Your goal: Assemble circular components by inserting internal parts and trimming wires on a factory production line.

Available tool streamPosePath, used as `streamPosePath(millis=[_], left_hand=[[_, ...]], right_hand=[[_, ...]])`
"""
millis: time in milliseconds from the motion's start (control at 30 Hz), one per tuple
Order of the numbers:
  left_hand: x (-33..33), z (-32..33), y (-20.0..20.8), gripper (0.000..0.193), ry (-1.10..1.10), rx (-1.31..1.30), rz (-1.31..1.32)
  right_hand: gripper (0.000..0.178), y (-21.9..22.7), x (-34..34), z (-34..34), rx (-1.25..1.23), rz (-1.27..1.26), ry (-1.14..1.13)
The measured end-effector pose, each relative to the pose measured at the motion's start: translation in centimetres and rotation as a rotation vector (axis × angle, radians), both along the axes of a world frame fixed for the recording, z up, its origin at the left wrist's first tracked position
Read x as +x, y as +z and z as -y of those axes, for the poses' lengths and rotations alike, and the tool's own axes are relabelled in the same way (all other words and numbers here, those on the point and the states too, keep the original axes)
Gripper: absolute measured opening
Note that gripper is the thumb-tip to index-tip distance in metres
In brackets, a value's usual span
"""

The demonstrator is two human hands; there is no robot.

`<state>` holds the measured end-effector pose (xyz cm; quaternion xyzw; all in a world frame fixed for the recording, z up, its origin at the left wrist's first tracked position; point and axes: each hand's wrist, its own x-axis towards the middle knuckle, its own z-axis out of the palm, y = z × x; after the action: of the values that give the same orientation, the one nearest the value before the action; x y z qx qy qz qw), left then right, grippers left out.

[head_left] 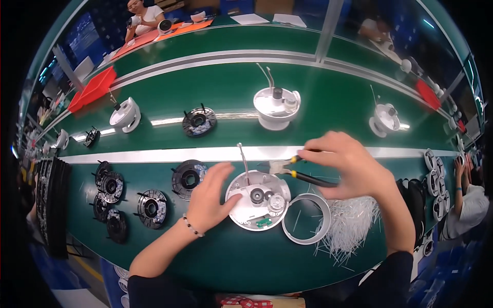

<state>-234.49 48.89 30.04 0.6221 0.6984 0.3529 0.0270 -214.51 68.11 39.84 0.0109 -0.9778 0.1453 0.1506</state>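
Observation:
A white round device housing (242, 214) lies open side up in front of me, with a dark round motor part, a small green circuit board and a wire bundle (244, 163) standing up from its far side. My left hand (208, 197) is at the housing's left edge, fingers spread and thumb over the rim. In my right hand (346, 167) is a pair of pliers (280, 167) with black and yellow handles, spread apart. Their jaws point left, above the housing's far right edge, near the wires; whether they touch it I cannot tell.
A white ring (287, 233) and a pile of clear thin strips (352, 226) lie to the right. Several black round parts with circuit boards (152, 209) are at left. Beyond a white rail (128, 155), white housings (275, 120) stand on a green surface. People sit across and at right.

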Motion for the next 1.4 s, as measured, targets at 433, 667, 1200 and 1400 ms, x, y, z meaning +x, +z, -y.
streamPosePath(millis=[433, 667, 1200, 1400], left_hand=[[-0.1, -1.4, -2.6, 0.014, -0.05, 0.335, 0.148], [0.3, -1.9, -2.6, 0.013, -0.06, 0.342, 0.162], [8.9, -5.9, 5.9, 0.033, -0.531, 0.294, -0.08], [0.5, 0.7, 1.8, 0.067, 0.13, 0.249, -0.136]], right_hand=[[0.053, -1.1, -5.2, 1.1, 0.275, 0.281, 0.086], [0.053, -1.9, -5.2, 1.1, 0.228, 0.275, 0.108], [0.073, 0.9, 12.8, 2.7, -0.206, -0.904, -0.466], [0.07, -3.4, 20.0, 8.4, -0.193, -0.839, -0.865]])
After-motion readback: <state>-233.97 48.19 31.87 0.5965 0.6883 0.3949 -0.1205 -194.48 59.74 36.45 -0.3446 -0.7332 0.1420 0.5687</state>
